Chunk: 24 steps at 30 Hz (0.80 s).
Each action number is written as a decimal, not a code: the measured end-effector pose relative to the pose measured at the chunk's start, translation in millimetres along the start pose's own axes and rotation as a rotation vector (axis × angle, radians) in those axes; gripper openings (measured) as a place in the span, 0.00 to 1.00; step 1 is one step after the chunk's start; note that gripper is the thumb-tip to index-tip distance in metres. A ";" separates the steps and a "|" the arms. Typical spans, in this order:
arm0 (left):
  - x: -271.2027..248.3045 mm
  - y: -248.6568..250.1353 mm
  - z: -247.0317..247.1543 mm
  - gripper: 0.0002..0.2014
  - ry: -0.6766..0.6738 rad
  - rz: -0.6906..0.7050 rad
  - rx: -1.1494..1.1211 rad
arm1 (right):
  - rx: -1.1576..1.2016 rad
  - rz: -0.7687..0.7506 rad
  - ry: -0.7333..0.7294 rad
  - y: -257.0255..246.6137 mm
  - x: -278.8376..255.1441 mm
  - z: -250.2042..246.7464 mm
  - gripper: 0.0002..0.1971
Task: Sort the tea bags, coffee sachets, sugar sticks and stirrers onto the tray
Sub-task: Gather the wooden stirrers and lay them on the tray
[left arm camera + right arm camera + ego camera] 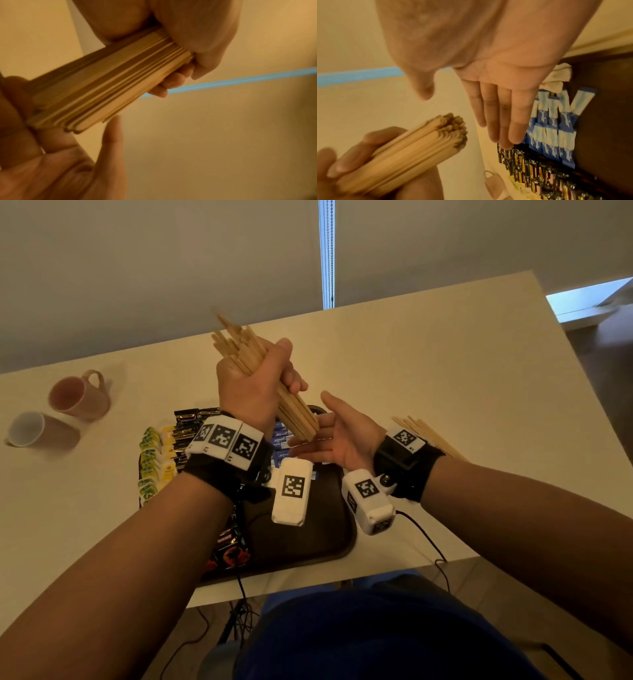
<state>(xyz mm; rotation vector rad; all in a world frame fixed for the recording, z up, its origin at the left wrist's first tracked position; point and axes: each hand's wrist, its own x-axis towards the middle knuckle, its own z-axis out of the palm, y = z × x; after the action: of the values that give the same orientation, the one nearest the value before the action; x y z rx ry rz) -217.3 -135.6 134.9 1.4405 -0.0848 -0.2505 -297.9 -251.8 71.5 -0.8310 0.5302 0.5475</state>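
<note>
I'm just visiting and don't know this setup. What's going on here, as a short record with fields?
Left hand: left hand grips a bundle of wooden stirrers, raised above the tray
Right hand: right hand open, palm up, beside the bundle's lower end
Tray: dark tray on the table
On tray: blue sugar sticks, black-and-gold coffee sachets, yellow-green tea bags
Off tray: more stirrers on the table at right; two mugs at left
</note>
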 end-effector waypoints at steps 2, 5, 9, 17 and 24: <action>-2.6 -1.1 2.1 0.18 -0.057 0.096 0.116 | 0.148 0.044 0.000 0.3 4.8 -0.1 0.33; -9.6 -4.3 7.4 0.15 -0.114 0.154 0.266 | 0.268 0.030 0.011 -4.1 5.9 10.1 0.28; -15.7 -9.5 11.3 0.10 -0.128 0.144 0.330 | 0.337 -0.009 0.115 -6.6 16.4 18.2 0.27; -13.9 -8.0 10.2 0.07 -0.194 0.189 0.350 | 0.327 0.002 0.013 -6.7 27.2 7.0 0.27; -15.1 -12.8 13.4 0.02 -0.235 0.141 0.325 | 0.275 -0.032 0.017 -15.4 23.5 5.9 0.19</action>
<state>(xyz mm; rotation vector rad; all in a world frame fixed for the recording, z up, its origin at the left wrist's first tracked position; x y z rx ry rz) -236.2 -146.6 125.5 1.7135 -0.4339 -0.2986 -269.4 -250.0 68.2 -0.5821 0.5919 0.4268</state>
